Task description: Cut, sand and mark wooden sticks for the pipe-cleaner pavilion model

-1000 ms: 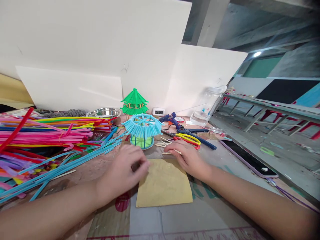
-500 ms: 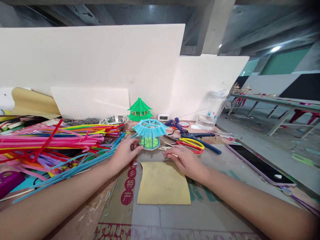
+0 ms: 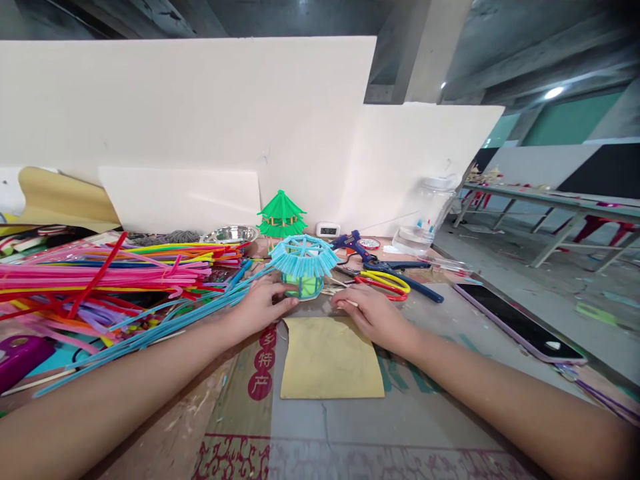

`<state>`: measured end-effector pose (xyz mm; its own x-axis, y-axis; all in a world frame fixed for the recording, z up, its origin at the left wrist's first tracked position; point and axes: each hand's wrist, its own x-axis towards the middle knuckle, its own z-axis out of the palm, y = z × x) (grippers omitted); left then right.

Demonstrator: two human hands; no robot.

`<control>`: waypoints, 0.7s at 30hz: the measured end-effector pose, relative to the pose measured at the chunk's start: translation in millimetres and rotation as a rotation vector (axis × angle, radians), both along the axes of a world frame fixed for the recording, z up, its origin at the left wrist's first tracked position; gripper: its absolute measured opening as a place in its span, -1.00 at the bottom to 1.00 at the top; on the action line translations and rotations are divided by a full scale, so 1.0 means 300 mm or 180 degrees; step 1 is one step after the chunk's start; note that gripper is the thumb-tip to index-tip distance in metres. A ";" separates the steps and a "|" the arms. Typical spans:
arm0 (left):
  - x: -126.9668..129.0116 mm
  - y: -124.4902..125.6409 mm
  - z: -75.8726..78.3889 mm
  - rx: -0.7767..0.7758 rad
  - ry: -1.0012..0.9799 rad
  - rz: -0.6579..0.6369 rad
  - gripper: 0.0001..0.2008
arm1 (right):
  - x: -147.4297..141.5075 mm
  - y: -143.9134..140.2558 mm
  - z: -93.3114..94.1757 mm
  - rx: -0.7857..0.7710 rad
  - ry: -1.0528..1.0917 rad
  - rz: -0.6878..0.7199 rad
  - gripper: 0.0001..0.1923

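A small model pavilion [image 3: 304, 263] with a light-blue, ribbed roof frame and a green and blue wall stands in front of me. My left hand [image 3: 263, 305] is at its left side, fingers curled around the lower edge; their tips are partly hidden. In my right hand [image 3: 375, 315], to the right of the model, a short thin wooden stick [image 3: 353, 303] is pinched, its pale end showing. More thin sticks [image 3: 334, 285] lie between that hand and the model. Below both hands is a sheet of yellow sandpaper [image 3: 333, 360], lying flat.
Colourful pipe cleaners [image 3: 110, 273] are piled at left. Behind the model stand a green pointed roof [image 3: 281, 213], a metal bowl [image 3: 230, 234] and a timer [image 3: 329, 230]. To the right are a glue gun [image 3: 354, 245], scissors [image 3: 387, 283], blue-handled pliers [image 3: 417, 285], a jar [image 3: 425, 220] and a phone [image 3: 515, 323].
The view has shifted slightly. The model has tilted or turned a little, and my left hand stays at its base. My right hand keeps the stick and has barely moved.
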<state>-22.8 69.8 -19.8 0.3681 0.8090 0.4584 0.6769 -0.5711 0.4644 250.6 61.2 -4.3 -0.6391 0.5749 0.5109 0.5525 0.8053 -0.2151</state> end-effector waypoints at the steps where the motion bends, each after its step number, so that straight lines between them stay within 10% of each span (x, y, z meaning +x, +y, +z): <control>1: 0.002 -0.002 -0.001 -0.0010 0.0019 -0.0028 -0.72 | 0.000 0.000 0.000 0.0002 -0.0008 0.0000 -0.75; 21: 0.001 0.000 0.003 0.0033 -0.0017 0.0277 -0.65 | -0.002 -0.006 0.005 -0.0008 -0.0059 -0.0031 -0.73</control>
<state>-22.5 69.7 -18.9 0.2940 0.8331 0.4686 0.7217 -0.5149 0.4626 250.1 59.3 -2.8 -0.6429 0.5824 0.4975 0.5642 0.7994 -0.2067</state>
